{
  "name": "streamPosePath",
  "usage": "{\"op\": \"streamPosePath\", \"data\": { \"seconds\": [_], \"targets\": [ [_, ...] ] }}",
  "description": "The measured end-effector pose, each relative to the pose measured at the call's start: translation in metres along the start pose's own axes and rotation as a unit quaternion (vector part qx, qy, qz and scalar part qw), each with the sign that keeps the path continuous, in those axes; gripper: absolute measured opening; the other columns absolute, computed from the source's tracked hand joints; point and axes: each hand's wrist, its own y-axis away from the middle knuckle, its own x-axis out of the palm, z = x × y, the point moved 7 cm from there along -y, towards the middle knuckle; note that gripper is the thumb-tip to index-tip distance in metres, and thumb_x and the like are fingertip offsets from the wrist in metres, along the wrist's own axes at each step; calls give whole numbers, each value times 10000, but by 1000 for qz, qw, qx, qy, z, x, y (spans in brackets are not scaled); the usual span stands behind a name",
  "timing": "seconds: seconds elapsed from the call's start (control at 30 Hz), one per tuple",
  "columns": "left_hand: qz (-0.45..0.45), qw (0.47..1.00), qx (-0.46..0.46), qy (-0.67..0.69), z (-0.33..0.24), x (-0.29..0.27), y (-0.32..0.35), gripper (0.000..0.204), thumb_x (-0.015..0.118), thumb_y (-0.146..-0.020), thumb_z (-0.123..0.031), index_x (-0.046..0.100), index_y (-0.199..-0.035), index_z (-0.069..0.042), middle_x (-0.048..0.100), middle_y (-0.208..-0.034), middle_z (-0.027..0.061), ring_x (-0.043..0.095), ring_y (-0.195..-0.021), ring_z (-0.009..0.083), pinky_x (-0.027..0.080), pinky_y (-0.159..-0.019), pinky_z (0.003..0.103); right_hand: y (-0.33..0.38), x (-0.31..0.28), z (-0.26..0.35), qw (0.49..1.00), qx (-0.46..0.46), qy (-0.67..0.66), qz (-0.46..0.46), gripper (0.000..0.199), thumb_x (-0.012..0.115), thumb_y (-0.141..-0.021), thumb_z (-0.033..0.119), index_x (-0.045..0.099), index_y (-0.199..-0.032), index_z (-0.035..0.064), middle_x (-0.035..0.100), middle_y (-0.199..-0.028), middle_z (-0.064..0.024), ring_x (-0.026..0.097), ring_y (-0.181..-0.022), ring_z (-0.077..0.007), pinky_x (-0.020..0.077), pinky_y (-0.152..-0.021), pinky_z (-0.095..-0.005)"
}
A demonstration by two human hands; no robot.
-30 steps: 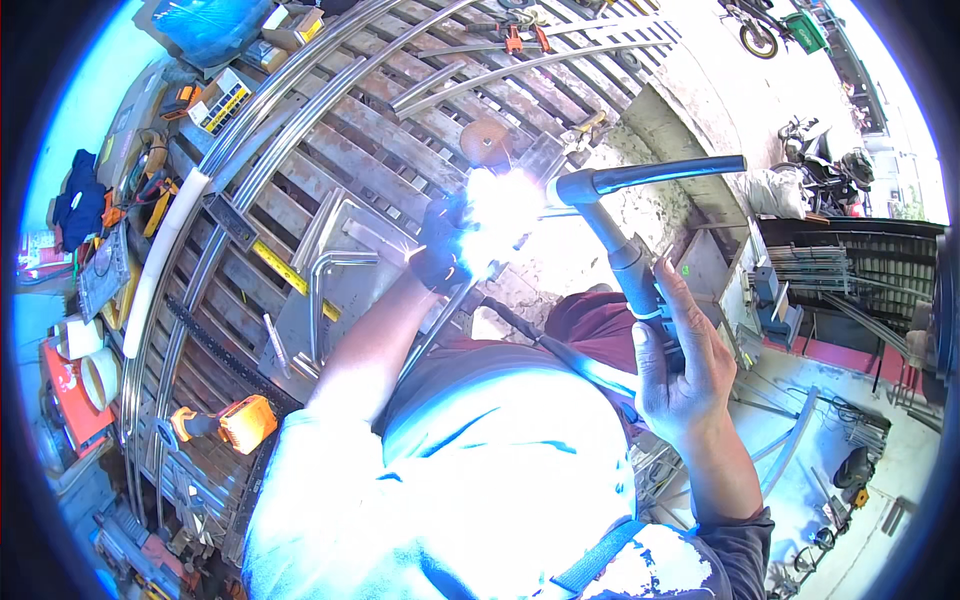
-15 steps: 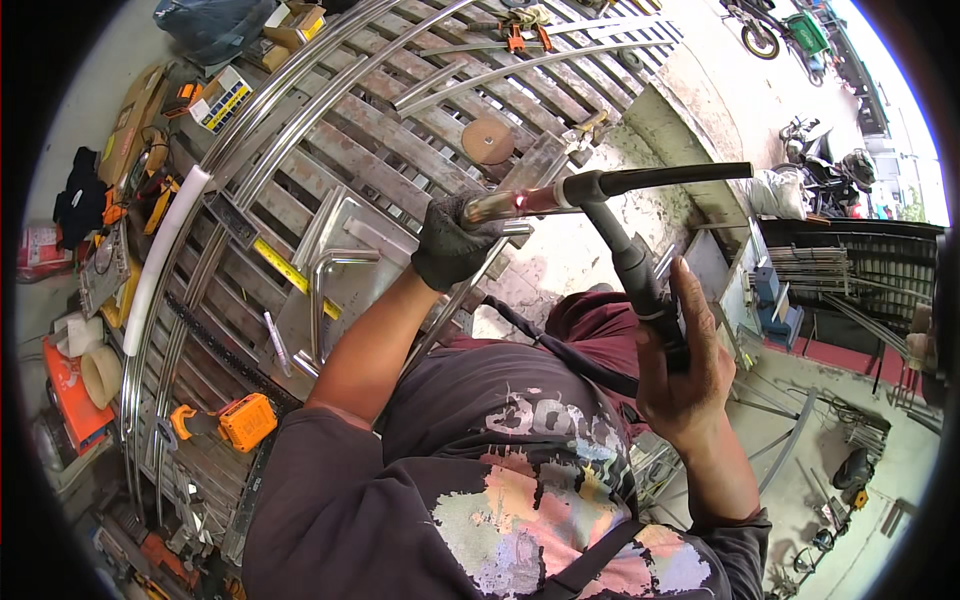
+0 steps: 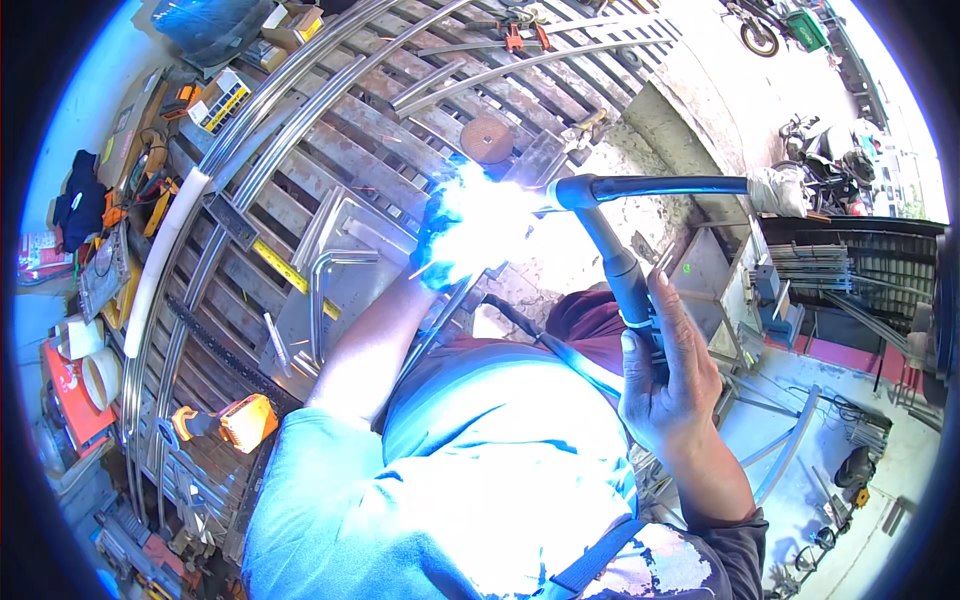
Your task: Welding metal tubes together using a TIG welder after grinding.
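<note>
My right hand grips the handle of a welding torch, whose bent neck points left into a bright blue-white arc. My left hand, in a dark glove, sits right at the arc and holds a thin metal rod against the curved metal frame; the glare hides most of its fingers. The torch cable runs off to the right along a dark hose.
A curved steel frame of bars and tubes spreads across the bench. A yellow tape measure, a yellow ruler, bent steel pieces, a rusty disc, tape rolls and boxes lie around. Motorbikes stand far right.
The arc was lit a second ago, went out half a second ago leaving a small red glow, and now burns brightly again. Both hands stay in nearly the same place.
</note>
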Motion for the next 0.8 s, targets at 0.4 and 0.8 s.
{"op": "streamPosePath", "data": {
  "seconds": [0.4, 0.8],
  "targets": [
    [-93, 926, -90, 354, 49, 18, 16, 294, 794, -914, -81, 757, -1195, -2, 800, -1116, 125, 757, -1017, 162, 587, -876, 326, 31, -21, -63, 964, 143, -144, -173, 758, 612, -1076, 158, 170, -1685, 66, 601, -820, 3, 517, -666, -39, 406, -597, -197],
    [-296, 917, -125, 237, 64, 19, 39, 273, 807, -792, -230, 804, -1033, -103, 696, -820, 219, 622, -677, 255, 483, -676, 440, 64, -6, -129, 967, 92, -8, -237, 747, 678, -1058, 304, 306, -1639, 17, 671, -1320, -302, 726, -1090, -348, 610, -835, -384]
  ]
}}
